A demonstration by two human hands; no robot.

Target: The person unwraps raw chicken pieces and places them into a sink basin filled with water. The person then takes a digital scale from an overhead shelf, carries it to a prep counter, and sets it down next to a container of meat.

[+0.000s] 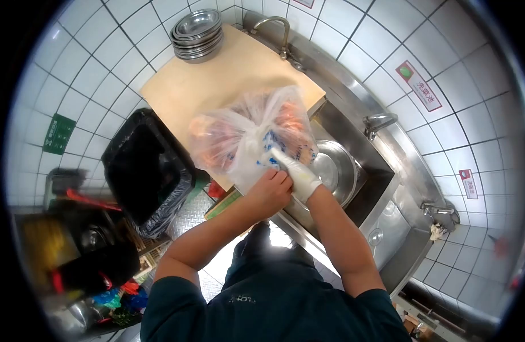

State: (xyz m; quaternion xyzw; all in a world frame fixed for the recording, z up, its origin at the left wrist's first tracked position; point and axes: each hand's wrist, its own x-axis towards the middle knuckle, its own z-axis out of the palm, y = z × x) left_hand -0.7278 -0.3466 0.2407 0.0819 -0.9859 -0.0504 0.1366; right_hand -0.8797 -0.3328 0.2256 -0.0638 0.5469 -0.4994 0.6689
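Observation:
A bulging translucent plastic bag [248, 134] with blue print and orange contents rests on the near side of a tan board. Its plastic is gathered near the middle. My right hand [296, 175] wears a thin white glove and reaches over the bag's near right side, fingers stretched forward. Bare and curled, my left hand [272, 191] sits against the right hand's glove and the bag's near edge. Its fingertips are closed together, but I cannot make out whether they pinch glove or plastic.
Stacked metal bowls [197, 35] stand on the far end of the board [239, 62]. A lined black bin [145, 165] is at left. On the right, a steel sink [368, 196] holds a metal basin [336, 171]; taps [379, 121] line the wall.

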